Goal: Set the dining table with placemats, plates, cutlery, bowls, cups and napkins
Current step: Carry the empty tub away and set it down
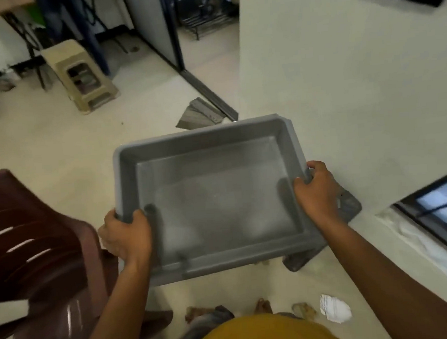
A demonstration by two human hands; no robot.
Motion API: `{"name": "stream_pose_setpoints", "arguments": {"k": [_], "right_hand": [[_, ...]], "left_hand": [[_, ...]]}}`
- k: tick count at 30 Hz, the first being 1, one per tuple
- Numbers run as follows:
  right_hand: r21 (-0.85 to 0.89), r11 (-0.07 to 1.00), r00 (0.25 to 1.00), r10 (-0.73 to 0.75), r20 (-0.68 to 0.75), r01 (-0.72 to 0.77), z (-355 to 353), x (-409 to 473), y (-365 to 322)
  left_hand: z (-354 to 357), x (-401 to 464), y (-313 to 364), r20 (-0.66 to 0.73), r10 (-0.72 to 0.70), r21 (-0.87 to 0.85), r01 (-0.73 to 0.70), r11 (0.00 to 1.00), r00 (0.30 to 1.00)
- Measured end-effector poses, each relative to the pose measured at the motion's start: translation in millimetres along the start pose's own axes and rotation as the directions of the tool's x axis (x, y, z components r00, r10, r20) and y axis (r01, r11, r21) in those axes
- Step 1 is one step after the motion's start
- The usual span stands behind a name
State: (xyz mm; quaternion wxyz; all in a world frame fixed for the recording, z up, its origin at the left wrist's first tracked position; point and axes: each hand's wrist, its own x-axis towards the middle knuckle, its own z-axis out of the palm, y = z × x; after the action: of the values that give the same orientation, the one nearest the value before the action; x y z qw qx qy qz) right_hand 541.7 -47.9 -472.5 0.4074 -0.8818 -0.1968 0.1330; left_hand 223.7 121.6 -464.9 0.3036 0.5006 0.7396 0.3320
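Observation:
I hold an empty grey plastic tray (214, 196) in front of me, above the floor, tilted a little down to the left. My left hand (126, 234) grips its near left rim, thumb inside the tray. My right hand (316, 191) grips the right rim with fingers curled over the edge. Nothing lies in the tray. No placemats, plates, cutlery, bowls, cups or napkins show near me.
A dark red plastic chair (32, 238) stands at my left. A beige plastic stool (81, 76) sits farther back left. A white wall (343, 79) rises at right, a dark-framed window (442, 211) lower right. A dish rack (204, 13) shows far back. A grey mat (351, 204) lies under the tray.

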Motion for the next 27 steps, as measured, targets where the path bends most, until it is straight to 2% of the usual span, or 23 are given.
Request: {"name": "stream_pose_setpoints", "arguments": {"k": [4,11,18,27], "right_hand": [[-0.045,0.994,0.991,0.09,-0.101,-0.095,-43,3,39],[0.004,0.969,0.944,0.24,-0.228,-0.245,-87,10,91],[0.049,0.919,0.858,0.384,-0.339,-0.392,-99,34,126],[0.077,0.807,0.732,0.567,-0.377,-0.585,-97,81,161]], "left_hand": [[39,-29,24,0.091,0.039,0.027,-0.042,0.999,0.995],[108,-56,69,0.268,0.146,0.029,-0.159,0.987,0.952],[201,-51,115,0.493,0.265,-0.016,-0.295,0.955,0.829],[337,-33,161,0.709,0.213,0.018,-0.319,0.948,0.672]]}}
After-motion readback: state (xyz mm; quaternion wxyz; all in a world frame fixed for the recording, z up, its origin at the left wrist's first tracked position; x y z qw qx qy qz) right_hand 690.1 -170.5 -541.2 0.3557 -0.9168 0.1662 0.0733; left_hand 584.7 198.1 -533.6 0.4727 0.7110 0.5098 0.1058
